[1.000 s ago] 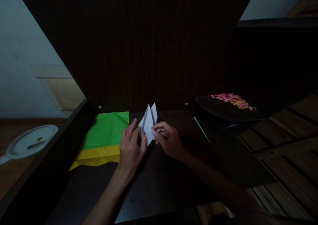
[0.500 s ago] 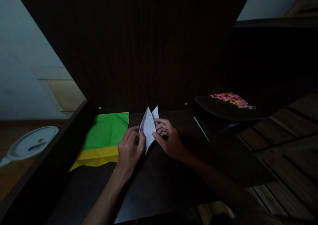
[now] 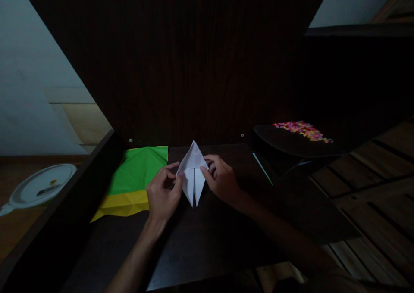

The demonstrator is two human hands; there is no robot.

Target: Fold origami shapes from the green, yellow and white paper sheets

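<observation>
Dim light covers a dark wooden desk (image 3: 207, 241) backed by a dark panel that fills the upper centre of the frame, with pale wall showing at the upper left and upper right. At the middle of the frame lies a folded white paper (image 3: 193, 172), a narrow kite-like form flat on the desk. Its single sharp tip points toward the back panel, up the frame, and its two slim lower points aim down the frame toward the person, with a slit between them. The long axis therefore runs up and down the picture, nearly straight. The left hand (image 3: 161, 196) pinches the paper's left edge between thumb and curled fingers, and the right hand (image 3: 221, 180) does the same on the right edge, thumb on top, so both hands are closed on the paper from either side. By the look of it the fold is at a shaping stage, the side flaps already drawn in to the centre line; the next move would likely call for pressing the creases firm or turning the piece over while keeping the two lower points even. Left of the hands a green sheet (image 3: 139, 170) rests on a yellow sheet (image 3: 124, 202). A white plate (image 3: 39, 185) sits at the far left, and a heap of small coloured beads (image 3: 302, 130) lies on a dark tray at the right.
</observation>
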